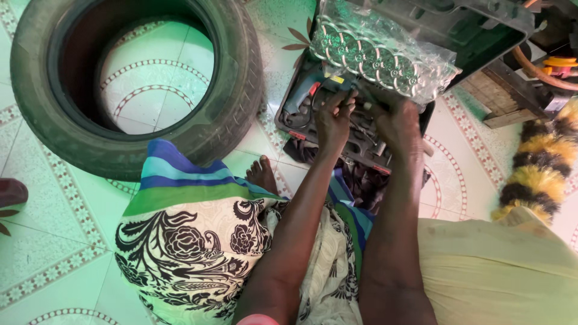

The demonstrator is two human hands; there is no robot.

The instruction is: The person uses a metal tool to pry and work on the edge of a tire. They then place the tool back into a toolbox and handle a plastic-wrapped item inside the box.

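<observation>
In the open tool case point(361, 129) on the tiled floor point(54, 241), both hands dig among the tools.
Left hand point(333, 117) has its grip curled beside the power drill point(304, 90); right hand point(398, 123) lies flat, grip unclear. Judged step: picking a tool; lifting it needs a firm hold.

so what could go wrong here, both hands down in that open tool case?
1. The lid stands open above both hands, with a clear plastic insert sagging from it; either could drop onto the left hand or right hand.
2. The hands work among tightly packed metal bits beside the drill, so a pinch or scrape seems possible.
3. The case rests partly on dark cloth beside a bare foot; it might shift.
</observation>
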